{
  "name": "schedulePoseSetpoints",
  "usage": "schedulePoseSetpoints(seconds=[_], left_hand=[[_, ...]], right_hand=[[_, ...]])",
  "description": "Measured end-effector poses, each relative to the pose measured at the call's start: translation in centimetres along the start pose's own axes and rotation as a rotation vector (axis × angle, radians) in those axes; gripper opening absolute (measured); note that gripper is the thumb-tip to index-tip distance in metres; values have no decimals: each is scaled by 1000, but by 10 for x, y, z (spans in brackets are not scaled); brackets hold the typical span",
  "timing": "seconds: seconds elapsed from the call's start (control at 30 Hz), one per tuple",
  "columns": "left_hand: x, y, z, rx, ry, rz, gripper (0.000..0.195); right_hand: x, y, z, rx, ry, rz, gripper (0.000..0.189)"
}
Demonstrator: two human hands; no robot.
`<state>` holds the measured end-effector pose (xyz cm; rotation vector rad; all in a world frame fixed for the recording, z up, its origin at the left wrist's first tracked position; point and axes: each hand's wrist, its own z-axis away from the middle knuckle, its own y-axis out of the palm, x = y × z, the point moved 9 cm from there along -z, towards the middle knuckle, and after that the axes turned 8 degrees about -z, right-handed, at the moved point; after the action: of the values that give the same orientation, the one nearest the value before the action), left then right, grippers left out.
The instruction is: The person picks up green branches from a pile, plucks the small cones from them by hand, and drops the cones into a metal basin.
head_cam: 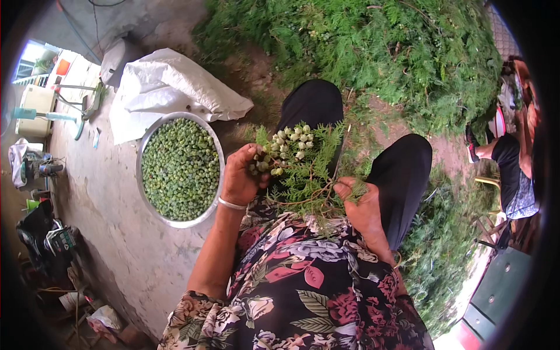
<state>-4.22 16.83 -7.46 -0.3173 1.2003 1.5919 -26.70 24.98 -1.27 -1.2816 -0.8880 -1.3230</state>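
Observation:
A leafy conifer sprig (pixel 306 175), which looks like arborvitae, lies across my lap between both hands. Pale green cones (pixel 294 141) cluster at its upper left part. My right hand (pixel 358 201) pinches the sprig's stem between thumb and fingers. At the cluster's left side, my left hand (pixel 246 173) curls around several cones, its fingertips partly hidden. Just left of that hand stands a round metal basin (pixel 141 181), filled nearly to the rim with loose green cones (pixel 181 170).
A white woven sack (pixel 175 87) lies behind the basin on the concrete floor (pixel 118 210). Cut green branches (pixel 372 48) are heaped ahead and along my right. A seated person's leg (pixel 485 151) shows at the far right. A pedestal fan (pixel 65 116) is at the left.

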Motion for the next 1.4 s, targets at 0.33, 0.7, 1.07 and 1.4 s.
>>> schedulePoseSetpoints(seconds=[0.33, 0.7, 1.07, 1.4], left_hand=[[-18, 9, 6, -271, 26, -356, 13], [16, -23, -15, -148, 0, 353, 12], [-102, -251, 88, -860, 172, -717, 34], [-123, -318, 93, -1105, 432, -1153, 19]], right_hand=[[7, 3, 1, 20, -99, 85, 15], [-7, -7, 2, 7, 19, -32, 14], [-22, -22, 6, -103, 109, -88, 12], [-16, -10, 3, -37, 168, -40, 12]])
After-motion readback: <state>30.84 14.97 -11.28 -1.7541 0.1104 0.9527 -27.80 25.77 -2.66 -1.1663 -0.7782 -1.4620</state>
